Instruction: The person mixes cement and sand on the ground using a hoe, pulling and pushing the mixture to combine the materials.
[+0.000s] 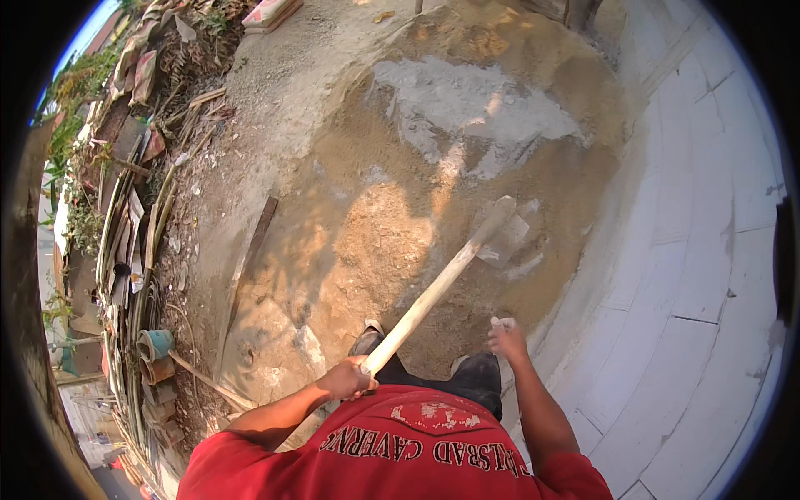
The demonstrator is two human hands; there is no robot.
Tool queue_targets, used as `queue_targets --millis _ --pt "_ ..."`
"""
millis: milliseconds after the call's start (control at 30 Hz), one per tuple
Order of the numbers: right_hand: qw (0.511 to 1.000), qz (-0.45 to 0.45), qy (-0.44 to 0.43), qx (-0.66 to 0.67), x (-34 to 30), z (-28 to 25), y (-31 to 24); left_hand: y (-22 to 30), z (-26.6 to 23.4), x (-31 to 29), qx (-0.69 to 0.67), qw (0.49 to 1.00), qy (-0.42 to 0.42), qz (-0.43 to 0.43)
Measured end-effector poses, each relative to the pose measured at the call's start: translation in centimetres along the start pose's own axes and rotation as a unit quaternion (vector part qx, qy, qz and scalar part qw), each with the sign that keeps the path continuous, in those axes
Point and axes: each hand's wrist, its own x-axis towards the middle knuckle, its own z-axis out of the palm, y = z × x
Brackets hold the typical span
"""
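Note:
My left hand is wrapped round the near end of a long wooden-handled hoe, close to my waist. From there the pale handle slants up and to the right. The hoe's flat, grey-dusted blade rests at the lower edge of a sandy heap. Off the handle, to its right, my right hand hangs with loosely curled, dusty fingers, and nothing shows in it. Grey cement powder lies spread over the top of the sand.
A pale block wall rises along the right. On the left, a narrow plank lies on the dirt beside stacked sticks and scrap. A blue-rimmed bucket stands there too. Bags lie at the far left.

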Motion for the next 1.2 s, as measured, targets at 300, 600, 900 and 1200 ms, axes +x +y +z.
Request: queue_targets --millis 300,600,900,1200 --pt "0.963 0.095 0.115 -0.223 -8.8 -25.0 18.3 3.8 10.2 -1.4 0.003 0.981 0.19 0.038" --pt "0.947 -0.134 0.078 -0.28 -7.3 -27.7 22.7 11.3 10.7 5.1 0.111 0.955 0.265 0.075" --pt "0.969 0.044 0.002 -0.241 -13.0 -17.3 14.4 9.2 10.9 3.9 0.08 0.926 0.363 0.063" --pt "0.948 -0.006 0.078 -0.308 -14.4 -14.1 5.2 3.3 9.1 1.4 0.059 0.887 0.416 0.193"
